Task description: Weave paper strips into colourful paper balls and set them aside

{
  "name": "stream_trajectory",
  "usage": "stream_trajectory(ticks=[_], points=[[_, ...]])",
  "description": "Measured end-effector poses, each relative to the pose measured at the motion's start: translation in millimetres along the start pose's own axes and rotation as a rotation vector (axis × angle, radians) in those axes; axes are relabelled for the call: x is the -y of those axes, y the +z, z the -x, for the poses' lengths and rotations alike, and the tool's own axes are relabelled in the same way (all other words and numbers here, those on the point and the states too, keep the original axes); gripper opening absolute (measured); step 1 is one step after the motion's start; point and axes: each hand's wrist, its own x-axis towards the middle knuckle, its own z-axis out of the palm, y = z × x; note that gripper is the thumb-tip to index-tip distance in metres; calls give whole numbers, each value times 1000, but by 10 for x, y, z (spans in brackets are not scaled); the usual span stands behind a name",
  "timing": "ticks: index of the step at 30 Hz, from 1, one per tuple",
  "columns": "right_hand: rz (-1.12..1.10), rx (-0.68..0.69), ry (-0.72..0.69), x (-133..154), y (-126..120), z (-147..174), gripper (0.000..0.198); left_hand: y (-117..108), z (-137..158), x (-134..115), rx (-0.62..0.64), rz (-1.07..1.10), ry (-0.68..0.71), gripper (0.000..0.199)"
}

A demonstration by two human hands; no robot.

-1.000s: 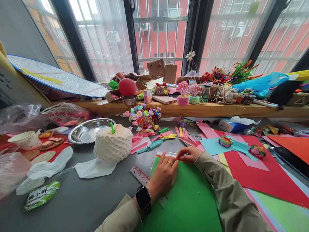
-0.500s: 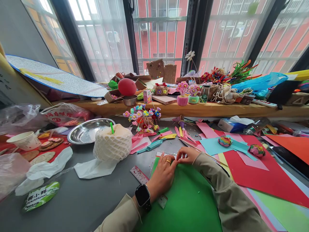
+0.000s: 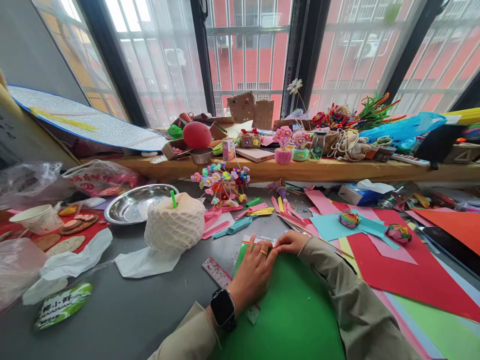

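Note:
A large green sheet of paper [image 3: 292, 310] lies in front of me, with a clear plastic sleeve [image 3: 245, 241] showing at its far edge. My left hand [image 3: 255, 270], wearing a ring and a watch [image 3: 222, 307], rests over that edge with its fingers bent and close together. Beside it, my right hand [image 3: 291, 243] pinches at the same edge, and the fingertips of both hands meet. What exactly lies between the fingertips is too small to make out. Under my left wrist passes a patterned ruler [image 3: 216, 272], partly hidden.
To the left stand a white-netted coconut [image 3: 174, 225] with a green straw and a steel plate [image 3: 131, 205]. Folded paper strips [image 3: 234, 226] lie beyond my hands. Coloured sheets [image 3: 405, 250] cover the right side. A crowded wooden ledge [image 3: 255, 172] runs along the window.
The fingers of my right hand have flattened and lowered slightly against the far edge. My left fingers have shifted a little to the right. The surrounding objects stay in place.

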Motion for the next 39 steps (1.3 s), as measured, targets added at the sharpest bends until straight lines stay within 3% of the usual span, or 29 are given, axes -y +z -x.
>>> stream_trajectory(ticks=[9,24,39], points=[[-137,0,36,-155,59,-64,38,48,22,12,-47,-14,36,42],[-323,34,63,-187,63,-57,46,2,-2,1,-54,19,-34,32],[-491,115,162,64,-39,93,61,-14,9,-19,-166,-155,99,28]])
